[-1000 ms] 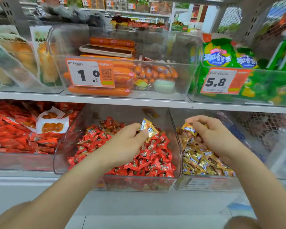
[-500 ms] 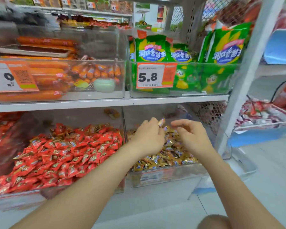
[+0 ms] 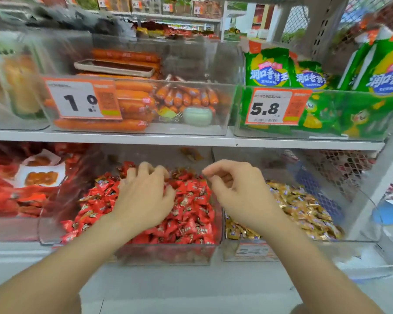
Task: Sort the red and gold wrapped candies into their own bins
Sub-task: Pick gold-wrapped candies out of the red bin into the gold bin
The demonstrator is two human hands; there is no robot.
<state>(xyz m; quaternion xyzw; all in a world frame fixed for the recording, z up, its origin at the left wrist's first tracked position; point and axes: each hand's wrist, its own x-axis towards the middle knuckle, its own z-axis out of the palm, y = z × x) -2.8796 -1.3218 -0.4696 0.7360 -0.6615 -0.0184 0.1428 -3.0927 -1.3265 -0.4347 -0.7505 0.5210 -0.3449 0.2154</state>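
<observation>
1. On the lower shelf, both hands work over the two clear candy bins; left hand lies palm-down on the red candies, fingers curled into the heap, likely raking for a stray gold piece; cannot tell whether it grips anything.
2. Right hand hovers over the divider between bins, thumb and forefinger pinched narrow; no wrapper is visible between them, so probably empty.
3. Red bin: heaped with red wrappers; a few darker, gold-tinged ones near the back by the left fingertips, too blurred to confirm.
4. Gold bin, touching the red bin's right wall: gold candies only, as far as visible.
5. Upper shelf bins hold sausages and green snack bags; not part of the sort.
</observation>
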